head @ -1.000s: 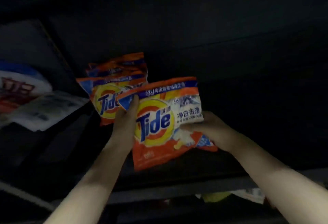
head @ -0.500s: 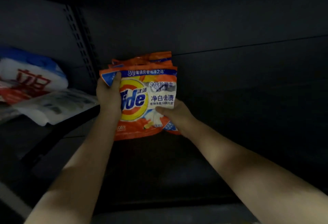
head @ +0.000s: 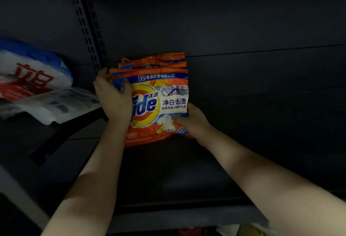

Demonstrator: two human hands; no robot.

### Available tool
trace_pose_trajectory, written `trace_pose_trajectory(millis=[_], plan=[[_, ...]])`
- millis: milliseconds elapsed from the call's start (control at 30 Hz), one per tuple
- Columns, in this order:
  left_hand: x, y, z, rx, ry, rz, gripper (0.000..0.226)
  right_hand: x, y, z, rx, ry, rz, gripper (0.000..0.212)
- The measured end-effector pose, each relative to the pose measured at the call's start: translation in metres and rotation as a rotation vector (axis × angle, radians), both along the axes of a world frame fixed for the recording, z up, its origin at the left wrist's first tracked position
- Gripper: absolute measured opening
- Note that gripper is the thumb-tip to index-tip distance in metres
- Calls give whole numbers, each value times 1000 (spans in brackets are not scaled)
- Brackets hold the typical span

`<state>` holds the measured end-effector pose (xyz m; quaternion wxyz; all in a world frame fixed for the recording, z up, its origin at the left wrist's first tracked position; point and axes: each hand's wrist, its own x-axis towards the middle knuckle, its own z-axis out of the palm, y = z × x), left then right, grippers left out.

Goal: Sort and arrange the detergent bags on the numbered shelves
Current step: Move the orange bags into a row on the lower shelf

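An orange Tide detergent bag (head: 159, 104) stands upright on the dark shelf (head: 243, 123), at the front of a row of several like Tide bags (head: 155, 61) lined up behind it. My left hand (head: 112, 97) grips the front bag's left edge, fingers wrapped round the upper left corner. My right hand (head: 192, 121) holds its lower right corner, thumb pressed on the front face. The lower parts of the rear bags are hidden.
On the neighbouring shelf at left lie a white, blue and red detergent bag (head: 31, 74) and a flat white bag (head: 60, 104). A perforated upright post (head: 89, 35) separates the two bays. Dark shelf surface extends to the right of the Tide bags.
Both hands have carried the Tide bag back and left, and set it upright against the row of Tide bags. The view has moved closer to the shelf.
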<state>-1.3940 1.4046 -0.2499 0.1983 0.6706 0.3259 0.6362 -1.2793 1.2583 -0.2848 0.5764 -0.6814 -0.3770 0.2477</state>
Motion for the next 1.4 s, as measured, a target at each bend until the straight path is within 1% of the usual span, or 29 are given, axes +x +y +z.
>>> trace_pose_trajectory(millis=[67,100,133,233,333,400,500,600,667,833,933,967,1067,1100,1267,1333,1400], plan=[[0,-11,4,168,94,123,45,4,-11,2,-73,-60,-37,46],[1,-19,5,250,158,158,43,6,-18,2,-106,-96,-57,47],[5,-29,7,306,236,145,41,10,-27,2,-137,-141,-68,45],[24,-67,3,416,530,-73,37,23,-60,0,-239,-358,-78,39],[51,-102,-17,613,815,-263,30,45,-100,1,-337,-583,-84,37],[70,-119,-29,706,964,-360,28,64,-128,2,-416,-708,-99,38],[99,-149,-39,693,1123,-474,35,95,-169,1,-509,-787,-148,40],[135,-187,-41,670,1171,-569,42,126,-213,0,-550,-766,-228,41],[159,-216,-38,677,1191,-630,42,145,-243,1,-570,-749,-304,40],[212,-301,-17,622,1225,-789,40,181,-330,18,-648,-664,-445,40],[235,-357,5,572,1214,-849,38,181,-392,35,-579,-574,-554,38],[238,-370,10,547,1207,-857,36,177,-406,39,-562,-571,-581,37],[240,-426,38,469,1264,-951,36,152,-470,64,-633,-497,-670,38],[237,-445,47,478,1281,-984,37,142,-489,73,-651,-478,-691,37],[210,-526,113,661,1281,-1075,37,85,-565,145,-801,-387,-775,33],[194,-551,154,725,1286,-1100,35,63,-589,190,-866,-383,-786,34],[178,-572,203,809,1267,-1121,35,44,-609,247,-906,-409,-816,36]])
